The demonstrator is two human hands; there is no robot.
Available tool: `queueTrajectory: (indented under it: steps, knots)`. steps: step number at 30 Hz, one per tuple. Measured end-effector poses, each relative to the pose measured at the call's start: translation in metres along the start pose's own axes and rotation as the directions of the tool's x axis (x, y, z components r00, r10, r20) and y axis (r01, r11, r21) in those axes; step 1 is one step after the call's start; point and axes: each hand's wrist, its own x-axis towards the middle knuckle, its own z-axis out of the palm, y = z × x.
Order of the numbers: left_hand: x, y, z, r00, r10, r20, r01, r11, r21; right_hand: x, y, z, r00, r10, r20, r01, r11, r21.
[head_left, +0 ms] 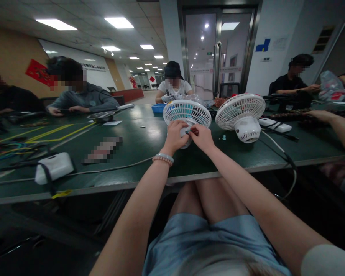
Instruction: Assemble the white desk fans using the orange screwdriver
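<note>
A white fan (186, 111) with a round grille stands in front of me, its back housing turned my way. My left hand (174, 137) wraps round that housing from the left. From the right, my right hand (200, 137) pinches a small teal piece (188, 131) against the housing; the fingers partly hide it. On the table to the right lies a similar small teal piece (224, 137). A second white fan (247, 129) sits beside it, grille facing away, with a white cord.
White power adapters lie left (54, 168) and right (276, 125) on the green table (138, 168). A cable (112, 168) runs along its front. A blue tray (158, 107) stands behind the fan. Several co-workers sit around; one's arm (330, 119) reaches in at right.
</note>
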Motion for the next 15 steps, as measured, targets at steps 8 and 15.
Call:
queueTrajectory:
  steps: [8,15]
  knots:
    - [0.0,-0.025,0.002,0.865,-0.418,-0.276,0.446,0.894,0.045,-0.001,-0.006,-0.007,0.993,0.12,-0.014,-0.12,0.992,-0.043]
    - [0.002,-0.056,0.018,0.549,-0.826,0.131,0.834,0.531,-0.147,-0.002,-0.01,-0.006,0.94,0.333,0.07,-0.325,0.94,-0.102]
